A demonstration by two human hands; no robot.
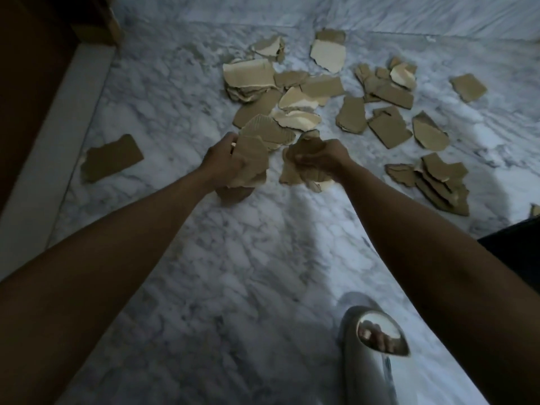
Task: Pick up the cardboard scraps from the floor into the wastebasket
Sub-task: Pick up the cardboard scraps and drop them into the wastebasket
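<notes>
Both arms reach forward over a white and grey marble floor (248, 258). The left hand (223, 162) has its fingers curled round a bunch of brown cardboard pieces (252, 159), held just above the floor. The right hand (321, 159) is clamped on a second bunch of cardboard pieces (295, 168), just right of the first. Beyond the hands, more cardboard scraps (295, 92) lie scattered across the far floor, some brown side up, some showing a pale face, several overlapping in small heaps. One single scrap (112, 157) lies apart at the left, near a pale baseboard (52, 159). A stack of scraps (438, 182) lies at the right. At the near right stands a shiny metal wastebasket (377, 346), its curved lid reflecting a foot.
</notes>
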